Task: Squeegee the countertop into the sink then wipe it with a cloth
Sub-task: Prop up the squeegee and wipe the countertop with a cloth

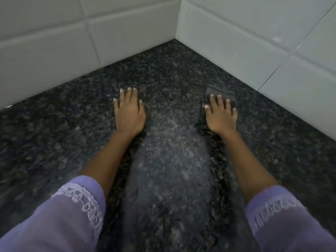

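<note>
The dark speckled granite countertop fills the view and runs back into a tiled corner. My left hand lies flat on it, palm down, fingers spread, holding nothing. To its right, my right hand presses flat on a dark grey cloth, whose folded edge sticks out beyond my fingertips and whose crumpled end shows by my wrist. Between my arms a paler streaked band runs along the stone. Neither a squeegee nor a sink is in view.
White tiled walls close the counter at the back left and the right and meet in a corner ahead. Purple embroidered sleeves cover both forearms near the bottom edge.
</note>
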